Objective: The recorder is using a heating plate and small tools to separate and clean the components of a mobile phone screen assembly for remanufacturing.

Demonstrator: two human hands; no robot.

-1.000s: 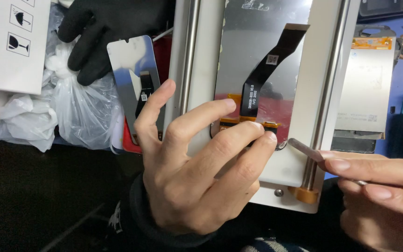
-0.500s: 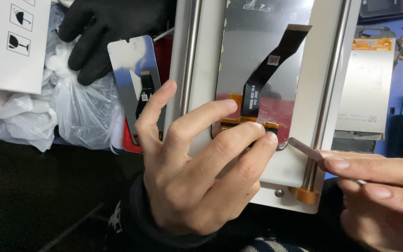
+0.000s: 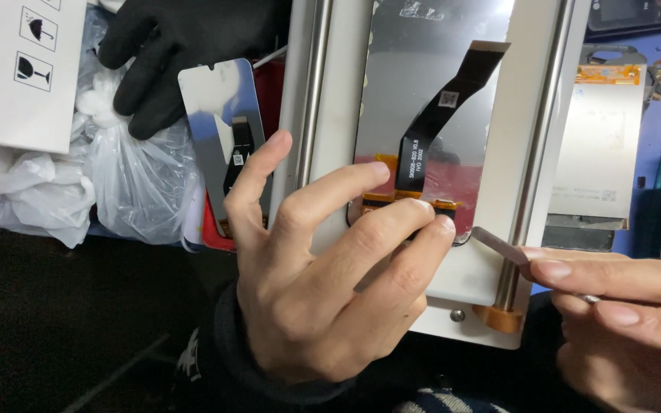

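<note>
Fingers of the left hand [image 3: 323, 283] spread and press on the lower edge of the phone display panel [image 3: 434, 115], lying back-up in the white fixture [image 3: 476, 275]. The right hand [image 3: 621, 306] pinches a thin metal blade [image 3: 499, 245] at the panel's lower right corner — apparently just touching. Best kept shallow and flat, clear of the black ribbon cable [image 3: 441, 115] — steady pressure.

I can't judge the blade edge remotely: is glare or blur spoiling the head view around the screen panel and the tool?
Head view: the screen panel is mirror-like, with soft reflections up top and a red tint low down; the thin blade in the right hand is sharp enough; the left hand is crisp and hides the panel's lower edge; the lower left is dark.
</note>
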